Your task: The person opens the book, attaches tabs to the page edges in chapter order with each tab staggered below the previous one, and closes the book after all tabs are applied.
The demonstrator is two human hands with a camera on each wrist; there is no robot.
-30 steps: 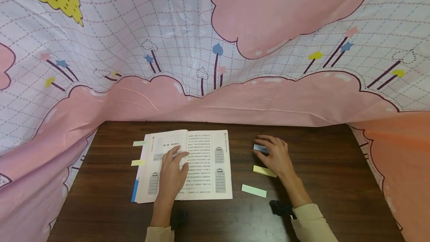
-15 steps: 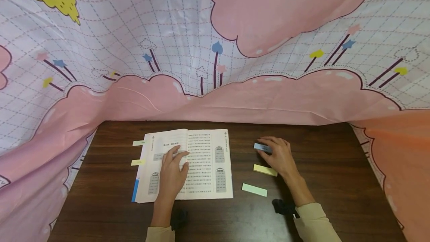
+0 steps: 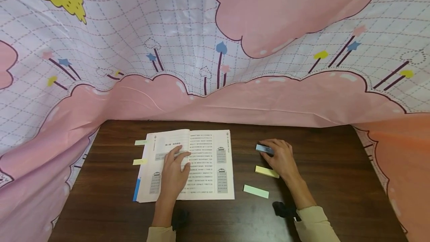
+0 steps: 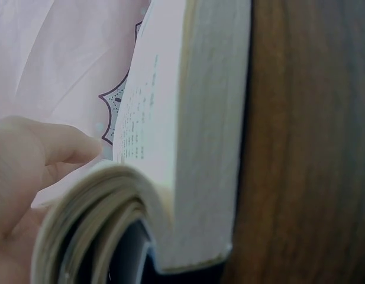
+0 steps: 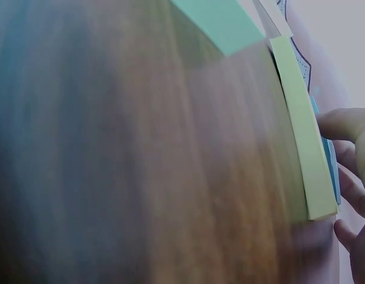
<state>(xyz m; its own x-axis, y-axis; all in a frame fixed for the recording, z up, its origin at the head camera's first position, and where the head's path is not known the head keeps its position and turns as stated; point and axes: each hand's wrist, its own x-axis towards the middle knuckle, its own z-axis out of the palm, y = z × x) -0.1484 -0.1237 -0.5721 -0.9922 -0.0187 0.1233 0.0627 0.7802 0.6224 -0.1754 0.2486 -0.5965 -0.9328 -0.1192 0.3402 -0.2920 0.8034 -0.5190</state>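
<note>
An open book [image 3: 205,182] with printed pages lies on the dark wooden table, tabs sticking out of its left edge. My left hand [image 3: 174,174] rests on it near the spine, fingers loosely bent; in the left wrist view the pages [image 4: 105,195] bulge beside the fingers. To the right, my right hand [image 3: 281,158] pinches a blue sticky-note pad [image 3: 263,148] between thumb and fingers. Nearer me lie a yellow sticky-note pad [image 3: 267,171] and a light green one [image 3: 256,191]. The right wrist view shows the blue pad [image 5: 331,163] mostly hidden behind the yellow pad [image 5: 303,130].
A light green tab [image 3: 140,142] and a yellow tab [image 3: 139,162] project from the book's left side. Pink patterned cloth [image 3: 215,109] hangs behind the table [image 3: 342,174] and along its sides. A black strap piece [image 3: 283,209] sits by the right wrist.
The head view shifts slightly. My left hand stays on the book, and my right hand keeps its fingers at the blue sticky-note pad with hardly any movement.
</note>
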